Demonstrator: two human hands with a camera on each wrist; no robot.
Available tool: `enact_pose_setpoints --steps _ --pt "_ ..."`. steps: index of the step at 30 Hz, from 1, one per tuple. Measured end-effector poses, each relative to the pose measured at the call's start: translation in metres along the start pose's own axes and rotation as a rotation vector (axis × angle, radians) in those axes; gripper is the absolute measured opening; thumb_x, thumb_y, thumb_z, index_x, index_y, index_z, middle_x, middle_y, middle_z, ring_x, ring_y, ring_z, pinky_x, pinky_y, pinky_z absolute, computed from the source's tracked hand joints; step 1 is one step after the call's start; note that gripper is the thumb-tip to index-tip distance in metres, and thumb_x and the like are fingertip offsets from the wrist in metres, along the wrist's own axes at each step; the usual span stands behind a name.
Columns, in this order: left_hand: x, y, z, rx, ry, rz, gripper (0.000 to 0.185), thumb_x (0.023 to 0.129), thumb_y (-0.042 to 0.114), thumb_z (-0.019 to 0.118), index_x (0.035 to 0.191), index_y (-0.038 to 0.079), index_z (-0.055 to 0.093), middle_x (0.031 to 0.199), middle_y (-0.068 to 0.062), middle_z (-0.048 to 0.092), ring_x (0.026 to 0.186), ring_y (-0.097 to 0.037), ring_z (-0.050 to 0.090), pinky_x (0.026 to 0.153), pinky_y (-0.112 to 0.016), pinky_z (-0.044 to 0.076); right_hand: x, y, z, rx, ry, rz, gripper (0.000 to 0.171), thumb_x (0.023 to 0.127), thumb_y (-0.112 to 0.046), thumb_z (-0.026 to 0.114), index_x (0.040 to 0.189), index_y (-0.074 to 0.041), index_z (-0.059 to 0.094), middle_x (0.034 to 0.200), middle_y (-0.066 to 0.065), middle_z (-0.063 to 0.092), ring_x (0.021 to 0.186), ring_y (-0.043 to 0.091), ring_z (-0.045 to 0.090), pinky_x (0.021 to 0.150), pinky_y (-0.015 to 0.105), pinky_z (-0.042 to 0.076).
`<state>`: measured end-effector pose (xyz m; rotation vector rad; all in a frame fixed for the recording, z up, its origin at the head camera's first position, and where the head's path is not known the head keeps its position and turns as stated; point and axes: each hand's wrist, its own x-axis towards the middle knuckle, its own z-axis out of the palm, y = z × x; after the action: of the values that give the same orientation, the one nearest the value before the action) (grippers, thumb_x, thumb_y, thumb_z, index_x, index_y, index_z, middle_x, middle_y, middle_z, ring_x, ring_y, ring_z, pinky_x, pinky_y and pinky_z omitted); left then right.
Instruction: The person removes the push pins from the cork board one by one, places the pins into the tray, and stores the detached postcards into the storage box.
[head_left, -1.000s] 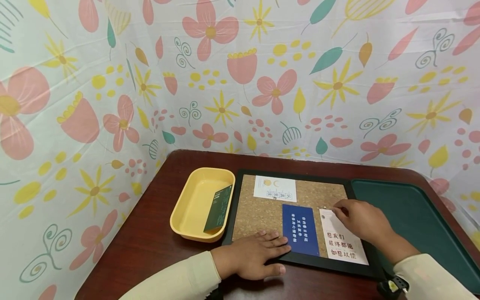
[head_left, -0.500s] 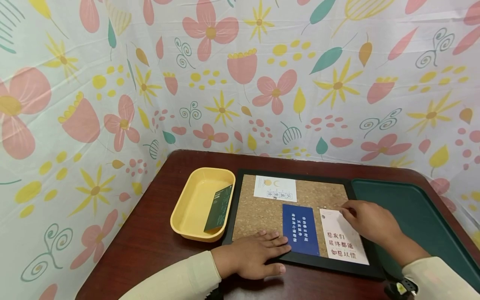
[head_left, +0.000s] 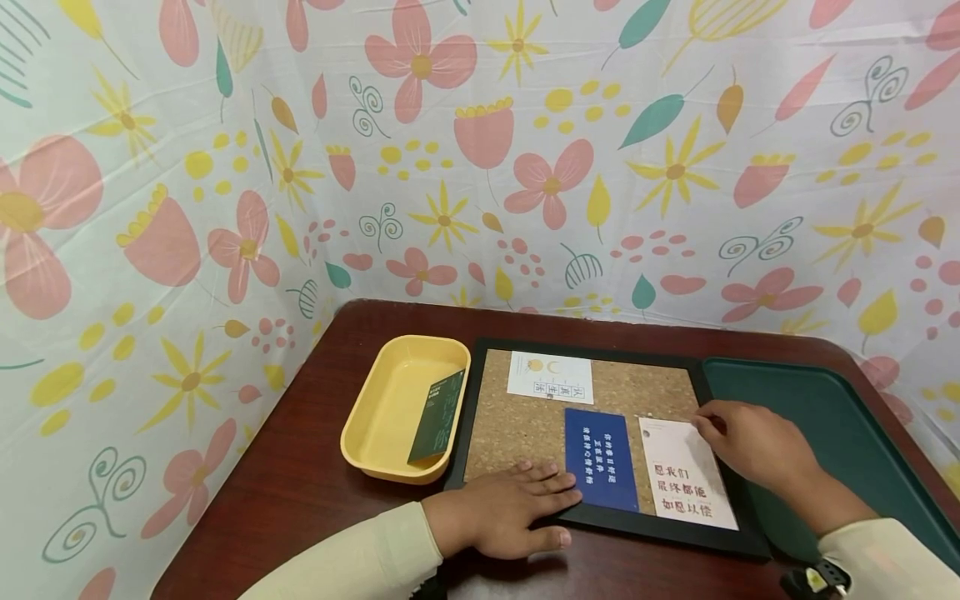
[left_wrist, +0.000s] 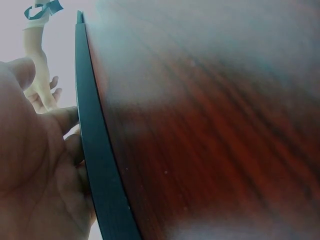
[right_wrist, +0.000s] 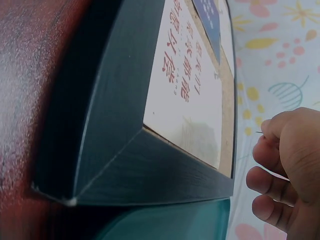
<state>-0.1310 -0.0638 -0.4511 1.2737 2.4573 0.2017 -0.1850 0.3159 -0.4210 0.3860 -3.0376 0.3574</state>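
Fingers of the left hand (head_left: 504, 515) lie spread flat on the cork board (head_left: 525, 425); the right hand (head_left: 753, 446) pinches a pin (right_wrist: 259, 132) beside the board's white card (head_left: 684, 471).

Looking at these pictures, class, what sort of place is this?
Probably a makeshift tabletop work booth: a flowered sheet screens a wooden table that holds a framed cork board with cards, a yellow tray and a green tray.

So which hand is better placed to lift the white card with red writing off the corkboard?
Probably the right hand: its fingers are at the white card's top corner. The left hand lies flat on the board's frame.
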Motion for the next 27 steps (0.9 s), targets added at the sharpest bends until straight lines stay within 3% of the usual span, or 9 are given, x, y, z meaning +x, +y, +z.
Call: enact_pose_setpoints --steps 27 --pt "-0.001 0.002 -0.001 -0.014 -0.015 -0.013 0.065 0.106 0.066 0.018 0.164 0.037 0.017 0.168 0.018 0.006 0.153 -0.005 -0.003 0.124 -0.033 0.006 -0.010 0.021 -0.002 -0.001 -0.037 0.022 0.025 0.102 -0.028 0.064 0.110 -0.008 0.075 0.071 -0.009 0.055 0.059 0.012 0.047 0.049 0.033 0.031"
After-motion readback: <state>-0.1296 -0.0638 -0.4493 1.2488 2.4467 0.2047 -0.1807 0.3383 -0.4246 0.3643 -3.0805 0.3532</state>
